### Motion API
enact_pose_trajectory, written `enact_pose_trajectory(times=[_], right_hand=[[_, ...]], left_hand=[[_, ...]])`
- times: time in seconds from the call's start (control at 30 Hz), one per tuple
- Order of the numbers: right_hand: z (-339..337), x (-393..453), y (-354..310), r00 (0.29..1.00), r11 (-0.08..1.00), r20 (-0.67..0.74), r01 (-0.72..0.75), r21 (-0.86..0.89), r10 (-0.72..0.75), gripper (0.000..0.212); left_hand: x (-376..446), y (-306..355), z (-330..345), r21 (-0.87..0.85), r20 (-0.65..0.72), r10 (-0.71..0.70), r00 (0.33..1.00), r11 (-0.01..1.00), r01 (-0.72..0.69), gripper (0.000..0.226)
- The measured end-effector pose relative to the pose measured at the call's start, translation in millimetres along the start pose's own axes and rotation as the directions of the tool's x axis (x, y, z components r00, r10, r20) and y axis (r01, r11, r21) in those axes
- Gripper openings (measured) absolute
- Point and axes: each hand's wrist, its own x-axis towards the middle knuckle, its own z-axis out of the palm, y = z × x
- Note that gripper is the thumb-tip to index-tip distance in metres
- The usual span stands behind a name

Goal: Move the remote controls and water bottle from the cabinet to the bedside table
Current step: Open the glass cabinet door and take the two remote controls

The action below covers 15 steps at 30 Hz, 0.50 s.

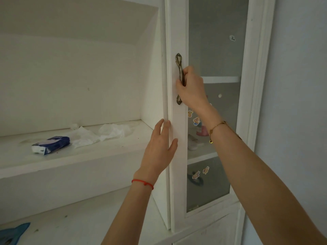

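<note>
A white cabinet door [178, 167] with a frosted glass pane stands in front of me. My right hand [192, 89] is shut on its bronze handle [179, 68]. My left hand [160, 149] lies flat with fingers apart against the door's left edge. Behind the glass, on the middle shelf, a white remote control [192, 144] and a pink object [202, 131] show dimly. The water bottle cannot be made out for certain.
Left of the door is an open white shelf [70, 165] with a blue tissue pack [51, 145] and crumpled white plastic [104, 133]. A blue item [13, 233] lies on the lower ledge. Cartoon stickers [196, 121] dot the glass. A grey wall is at right.
</note>
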Motion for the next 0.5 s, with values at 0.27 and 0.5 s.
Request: enact_pose_trajectory(times=[0.27,0.5], right_hand=[[-64.0,-32.3,-5.7,0.993,0.998,-0.097,0.064,0.021,-0.062,0.006],[-104.6,-57.5,-10.1,0.988,0.998,-0.145,0.053,0.013,-0.051,0.022]], left_hand=[[-14.3,24.7,7.3,-0.085,0.056,0.148,0.987,0.986,-0.143,0.054],[-32.9,55.0,19.6,-0.272,0.098,0.220,0.971,0.944,-0.186,0.049]])
